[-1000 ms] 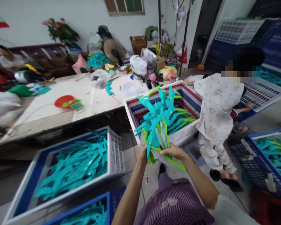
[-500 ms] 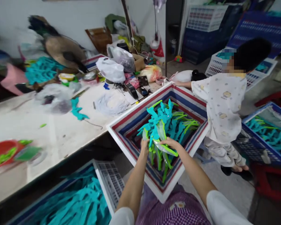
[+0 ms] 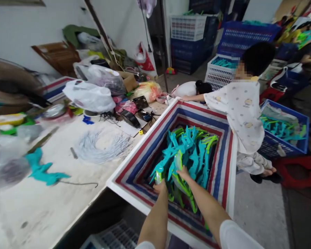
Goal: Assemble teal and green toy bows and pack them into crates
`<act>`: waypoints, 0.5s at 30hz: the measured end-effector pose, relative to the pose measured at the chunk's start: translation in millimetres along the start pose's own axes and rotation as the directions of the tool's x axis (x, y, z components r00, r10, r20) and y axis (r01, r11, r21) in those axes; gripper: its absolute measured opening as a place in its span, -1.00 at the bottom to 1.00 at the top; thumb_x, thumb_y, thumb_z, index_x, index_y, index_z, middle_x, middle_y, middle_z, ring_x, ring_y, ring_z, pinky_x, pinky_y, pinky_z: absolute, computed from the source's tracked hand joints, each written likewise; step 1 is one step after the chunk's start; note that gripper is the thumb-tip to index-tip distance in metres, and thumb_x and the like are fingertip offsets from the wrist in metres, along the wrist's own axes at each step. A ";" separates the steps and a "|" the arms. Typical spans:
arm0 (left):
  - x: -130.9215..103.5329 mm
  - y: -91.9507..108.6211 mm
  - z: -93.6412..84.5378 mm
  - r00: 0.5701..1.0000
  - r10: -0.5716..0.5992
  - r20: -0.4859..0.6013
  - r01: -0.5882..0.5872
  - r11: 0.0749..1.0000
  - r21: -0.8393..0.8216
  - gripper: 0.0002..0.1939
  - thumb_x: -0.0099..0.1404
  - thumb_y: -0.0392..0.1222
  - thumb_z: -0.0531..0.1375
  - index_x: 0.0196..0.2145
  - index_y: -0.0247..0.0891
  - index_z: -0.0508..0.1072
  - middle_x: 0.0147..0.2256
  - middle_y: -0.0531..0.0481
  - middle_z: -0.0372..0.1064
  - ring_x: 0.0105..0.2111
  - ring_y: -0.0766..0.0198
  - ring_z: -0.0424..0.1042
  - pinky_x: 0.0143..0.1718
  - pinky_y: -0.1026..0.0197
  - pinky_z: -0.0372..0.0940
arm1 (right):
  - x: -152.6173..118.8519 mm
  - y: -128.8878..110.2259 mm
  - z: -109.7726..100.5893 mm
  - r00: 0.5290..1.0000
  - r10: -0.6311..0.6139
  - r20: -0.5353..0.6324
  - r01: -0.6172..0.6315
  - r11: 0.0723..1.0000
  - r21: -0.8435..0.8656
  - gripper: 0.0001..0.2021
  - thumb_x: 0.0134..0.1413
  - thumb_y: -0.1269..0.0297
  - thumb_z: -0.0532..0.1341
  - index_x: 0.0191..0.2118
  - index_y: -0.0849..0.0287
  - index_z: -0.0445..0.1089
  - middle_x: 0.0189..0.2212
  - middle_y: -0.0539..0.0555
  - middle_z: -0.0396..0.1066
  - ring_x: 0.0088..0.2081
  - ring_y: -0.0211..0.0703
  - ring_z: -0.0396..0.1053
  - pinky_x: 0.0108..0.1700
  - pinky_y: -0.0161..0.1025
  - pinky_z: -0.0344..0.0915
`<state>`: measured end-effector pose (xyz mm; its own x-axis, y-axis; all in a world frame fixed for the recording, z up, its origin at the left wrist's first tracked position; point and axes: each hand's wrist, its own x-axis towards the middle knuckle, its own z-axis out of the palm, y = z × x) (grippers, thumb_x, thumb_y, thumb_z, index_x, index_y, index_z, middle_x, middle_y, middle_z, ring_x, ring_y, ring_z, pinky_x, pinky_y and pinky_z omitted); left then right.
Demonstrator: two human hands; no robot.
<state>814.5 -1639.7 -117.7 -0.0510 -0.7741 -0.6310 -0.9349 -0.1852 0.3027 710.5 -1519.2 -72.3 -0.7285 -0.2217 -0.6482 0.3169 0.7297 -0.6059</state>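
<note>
A white-rimmed crate (image 3: 229, 193) lined with red, white and blue striped cloth holds a heap of teal and lime-green pieces (image 3: 200, 159). Inside it, my left hand (image 3: 160, 186) is closed on the near left end of a bundle of these pieces (image 3: 171, 148). My right hand (image 3: 183, 173) grips the same bundle on its right side, by a green-edged part with clear film. Lime-green strips hang below and between both hands. Some fingertips are hidden by the pieces.
Left of the crate, a white table (image 3: 54, 207) bears a wire coil (image 3: 103, 145), a teal piece (image 3: 43, 169) and plastic bags (image 3: 89, 97). Beyond the crate's right side, a person (image 3: 245, 110) rests a hand on its far corner. A blue crate (image 3: 304, 135) stands farther right.
The view has turned right. Both hands, still holding the bundle, have moved lower, nearer the heap. The crate appears larger and turned, and the person's hand remains at its far corner.
</note>
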 end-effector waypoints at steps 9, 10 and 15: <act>27.9 17.1 -4.0 0.996 -0.028 0.083 0.021 0.996 0.086 -0.59 0.36 -0.02 0.21 0.09 -0.24 0.37 0.04 -0.14 0.37 -0.04 0.12 0.44 -0.08 0.01 0.43 | -77.8 63.5 18.4 0.980 0.189 -0.059 -0.198 0.947 -0.251 -0.46 0.10 0.37 0.24 0.23 0.18 0.26 0.08 0.30 0.42 0.11 0.19 0.41 0.08 0.00 0.31; 32.7 19.4 -3.3 0.996 -0.012 0.090 0.005 0.996 0.085 -0.59 0.36 -0.03 0.21 0.09 -0.25 0.38 0.03 -0.14 0.37 -0.05 0.13 0.45 -0.08 0.01 0.43 | -78.4 63.4 20.6 0.983 0.172 -0.058 -0.181 0.949 -0.258 -0.40 0.13 0.31 0.24 0.29 0.17 0.18 0.13 0.31 0.39 0.12 0.19 0.40 0.08 -0.01 0.31; 73.6 30.0 -19.0 0.992 0.112 0.063 -0.118 0.989 0.092 -0.60 0.37 -0.04 0.21 0.09 -0.28 0.38 0.04 -0.15 0.37 -0.04 0.12 0.44 -0.05 -0.03 0.42 | -58.2 49.0 28.0 0.994 0.100 -0.035 -0.106 0.954 -0.279 -0.34 0.30 0.21 0.10 0.43 0.11 -0.10 0.14 0.29 0.40 0.01 0.08 0.47 -0.03 -0.11 0.35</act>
<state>789.4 -1713.8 -141.5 -0.1776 -0.7506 -0.6365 -0.9507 -0.0362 0.3080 785.4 -1488.7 -77.2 -0.7140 -0.1245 -0.6890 0.2104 0.9004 -0.3807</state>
